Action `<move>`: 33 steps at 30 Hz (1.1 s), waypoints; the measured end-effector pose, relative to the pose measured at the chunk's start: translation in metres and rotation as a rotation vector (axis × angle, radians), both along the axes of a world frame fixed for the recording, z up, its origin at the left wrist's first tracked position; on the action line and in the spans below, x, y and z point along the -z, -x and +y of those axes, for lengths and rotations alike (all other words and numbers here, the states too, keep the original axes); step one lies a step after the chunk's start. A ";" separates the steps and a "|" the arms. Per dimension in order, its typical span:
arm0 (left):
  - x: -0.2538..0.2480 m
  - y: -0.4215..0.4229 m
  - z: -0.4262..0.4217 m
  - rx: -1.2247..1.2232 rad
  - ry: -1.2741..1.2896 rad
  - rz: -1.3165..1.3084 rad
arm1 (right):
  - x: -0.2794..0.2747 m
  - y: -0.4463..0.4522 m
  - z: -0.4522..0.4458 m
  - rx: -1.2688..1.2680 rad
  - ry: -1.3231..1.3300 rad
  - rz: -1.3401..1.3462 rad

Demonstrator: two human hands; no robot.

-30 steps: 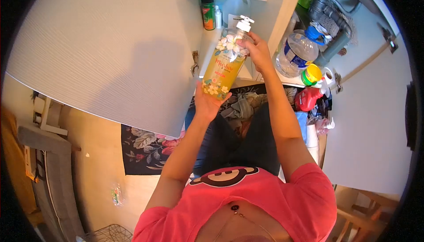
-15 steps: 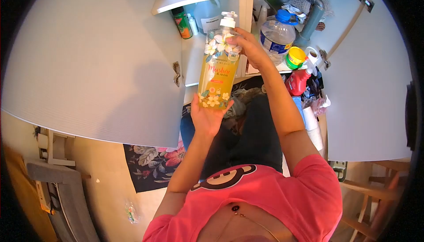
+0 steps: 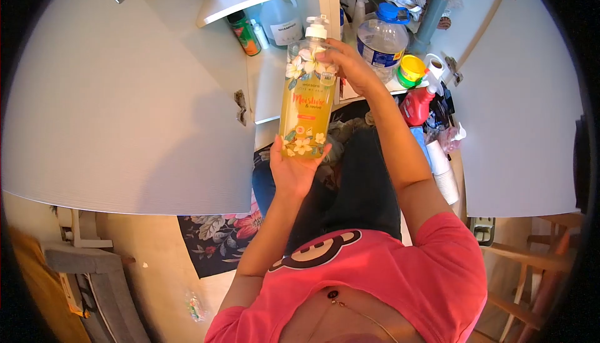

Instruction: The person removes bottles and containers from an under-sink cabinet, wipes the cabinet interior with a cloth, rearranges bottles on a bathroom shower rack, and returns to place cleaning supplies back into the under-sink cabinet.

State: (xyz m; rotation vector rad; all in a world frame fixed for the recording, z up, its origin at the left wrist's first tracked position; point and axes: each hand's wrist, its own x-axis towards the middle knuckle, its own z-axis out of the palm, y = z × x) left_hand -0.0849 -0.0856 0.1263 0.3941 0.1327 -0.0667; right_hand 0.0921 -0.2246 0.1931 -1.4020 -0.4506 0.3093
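A cramped cupboard stands open before a seated or kneeling person, its left door (image 3: 125,118) and right door (image 3: 522,136) swung wide over a wooden floor (image 3: 147,243) and a dark floral mat (image 3: 212,246).

Nearest is the pink shirt (image 3: 375,258), then the dark trousers (image 3: 362,186); the bundled stuff between the knees is too shadowed to name with confidence.

Above the lap, the tall pump bottle (image 3: 306,115) is held up, nearly upright, front label facing the wearer. As for progress, it is lifted clear of the shelves and not set down anywhere; its white pump top (image 3: 317,28) is on, and the amber liquid looks plentiful.

The left hand (image 3: 292,171) cups the base from below, its digits curling up at both lower sides. The right hand (image 3: 351,68) grips the upper right shoulder, thumb across the front just below the pump, the other fingers mostly hidden behind.

Beyond, on the left, are a shampoo jug (image 3: 284,27) and a green can (image 3: 245,33); on the right, a red bottle (image 3: 417,105), a yellow-lidded tub (image 3: 410,71) and a blue-capped water bottle (image 3: 379,43) near grey pipes (image 3: 431,21).
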 end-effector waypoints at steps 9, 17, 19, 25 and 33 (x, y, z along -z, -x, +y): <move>-0.001 -0.001 -0.006 0.012 0.007 -0.012 | 0.000 0.002 -0.005 0.018 -0.045 0.016; 0.001 -0.001 -0.007 0.025 0.017 0.000 | 0.013 -0.006 -0.008 0.038 -0.030 0.068; 0.002 -0.001 -0.007 0.026 0.026 0.005 | 0.012 -0.005 -0.009 0.031 -0.008 0.068; 0.006 -0.002 -0.008 0.025 0.048 0.029 | -0.004 0.010 -0.011 0.058 0.037 0.104; 0.009 -0.003 -0.007 0.034 0.061 0.037 | 0.007 0.004 -0.012 0.058 0.038 0.113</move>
